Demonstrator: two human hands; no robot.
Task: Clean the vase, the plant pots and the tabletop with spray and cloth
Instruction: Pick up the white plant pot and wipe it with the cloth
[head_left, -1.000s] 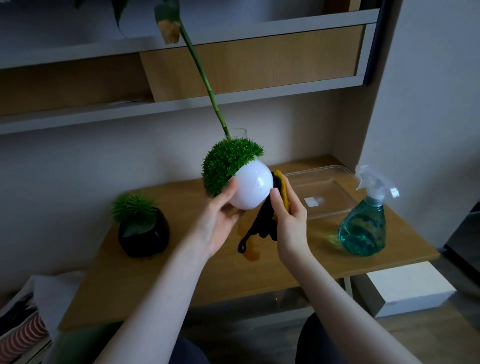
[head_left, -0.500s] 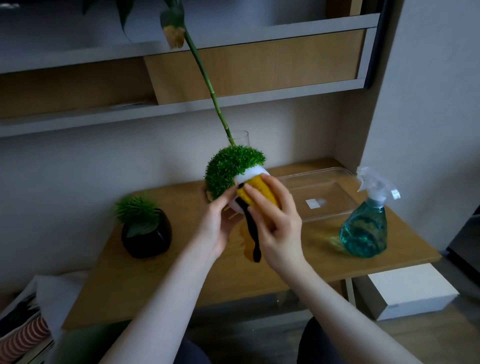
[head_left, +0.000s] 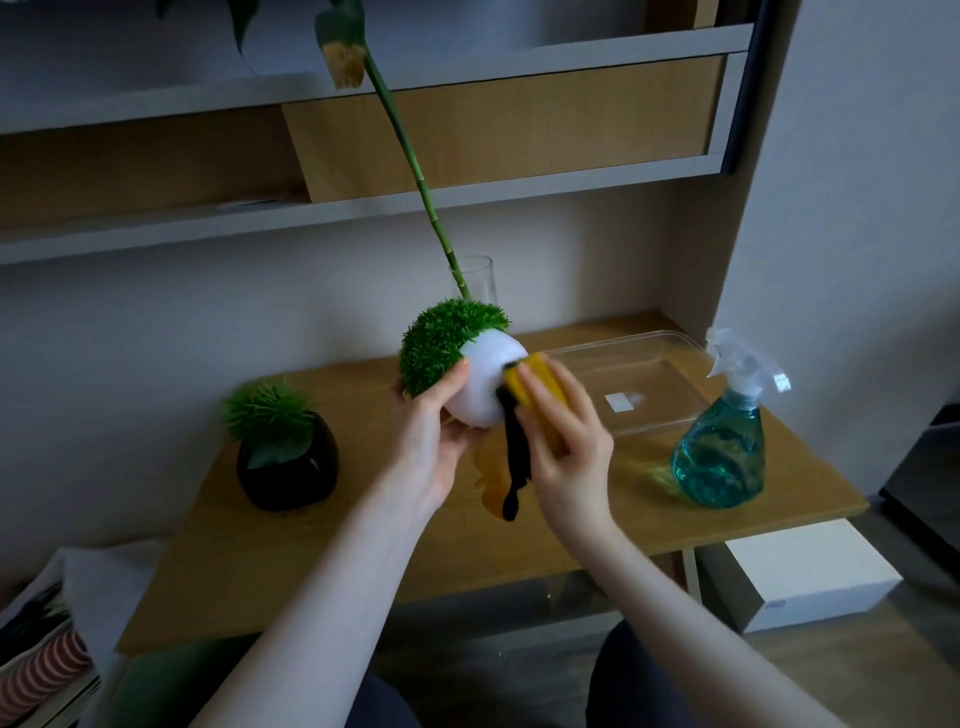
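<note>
While the white pot (head_left: 485, 387) is held up above the table (head_left: 363, 525), tilted with its green tuft to the left, the cloth (head_left: 535, 395) lies against its right side. Half a second ago the cloth covered the front of the pot; a second ago it was behind the right side — so the wiping goes round the body, and I judge this pot is partly cleaned, not finished. The left hand (head_left: 441, 441) grips the pot from below and the left, thumb curled against the white surface. The right hand (head_left: 566, 447) presses the yellow part of the cloth onto the pot with fingers bent over it, and a black strip of the cloth hangs down.

Behind the pot stands the glass vase (head_left: 475, 278) with a long green stem (head_left: 410, 156). The black pot (head_left: 288, 462) sits on the table to the left — not yet in hand. To the right are a clear tray (head_left: 660, 358) and the spray bottle (head_left: 724, 447), standing upright, well apart from the hands.
</note>
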